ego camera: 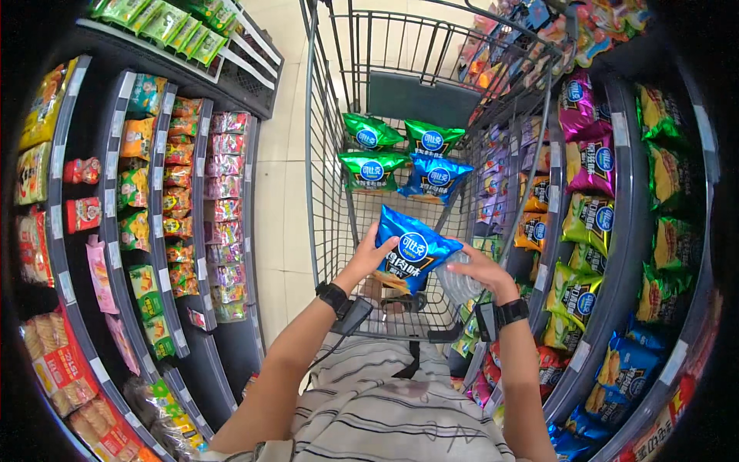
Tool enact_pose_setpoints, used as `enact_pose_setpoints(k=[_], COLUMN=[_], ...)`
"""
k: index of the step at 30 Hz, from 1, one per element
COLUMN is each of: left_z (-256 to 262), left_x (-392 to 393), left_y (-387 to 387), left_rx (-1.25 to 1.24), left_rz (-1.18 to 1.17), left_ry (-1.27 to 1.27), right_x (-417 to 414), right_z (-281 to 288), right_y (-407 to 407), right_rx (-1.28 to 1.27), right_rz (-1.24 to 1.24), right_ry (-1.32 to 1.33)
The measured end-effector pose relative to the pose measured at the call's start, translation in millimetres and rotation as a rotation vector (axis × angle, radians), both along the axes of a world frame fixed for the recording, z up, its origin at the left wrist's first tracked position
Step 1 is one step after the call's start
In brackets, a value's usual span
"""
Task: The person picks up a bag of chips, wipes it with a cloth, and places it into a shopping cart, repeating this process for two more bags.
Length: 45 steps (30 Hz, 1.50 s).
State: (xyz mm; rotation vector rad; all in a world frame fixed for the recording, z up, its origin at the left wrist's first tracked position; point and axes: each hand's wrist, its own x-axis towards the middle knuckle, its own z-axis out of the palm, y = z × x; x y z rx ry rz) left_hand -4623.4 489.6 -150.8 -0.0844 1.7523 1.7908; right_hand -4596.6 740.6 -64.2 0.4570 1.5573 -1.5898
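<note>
A blue Copico snack bag [411, 249] is held between both hands above the near part of a wire shopping cart [312, 173]. My left hand [367, 254] grips its left edge, thumb on the front. My right hand [482, 268] holds its right corner, and a clear, ribbed plastic item [459, 282] lies against the fingers and the bag. In the cart's far part lie a green bag at back left [371, 133], another at back right [434, 137], a green bag in front at left [372, 171] and a blue bag in front at right [436, 177].
Shelves of small packaged snacks [225, 173] stand at the left. At the right, close to the cart, shelves hold magenta [590, 161], yellow-green [588, 222], green [664, 173] and blue bags [623, 369]. A rack of green packets [167, 26] is at the upper left.
</note>
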Motion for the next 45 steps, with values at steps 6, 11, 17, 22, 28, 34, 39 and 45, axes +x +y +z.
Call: enact_pose_setpoints(k=[6,11,17,22,28,34,39,45], left_z=[-18,-38,-55,-49,-42,-25,-34,0], left_x=[-16,-27,-33,-30,-24,-19,-7,32], left_y=[2,5,4,-14,-14,-6,2,16], left_rx=[-0.026,0.021,-0.003,-0.037,-0.484,-0.476,-0.406,-0.506], left_rz=[-0.009,0.059,0.053,0.257,0.248,0.126,-0.213,-0.705], left_ry=[-0.035,-0.092,-0.12,-0.087,0.04,-0.178,-0.13,-0.163], right_x=[-11,-31,-45,-71,-82,-47,10,117], right_z=[-64,-97,-113,-118,-153,-124,-61,-10], right_y=[0,-9,-10,-37,-74,-44,-32,-25], right_rx=[0.241,0.472,0.524,0.35,0.406,0.526,0.424,0.401], right_rz=[-0.065,-0.095,-0.082,0.044,-0.039,-0.306,-0.376,-0.546], right_ry=[0.218,0.293,0.425,0.47,0.637,0.561,0.59,0.567])
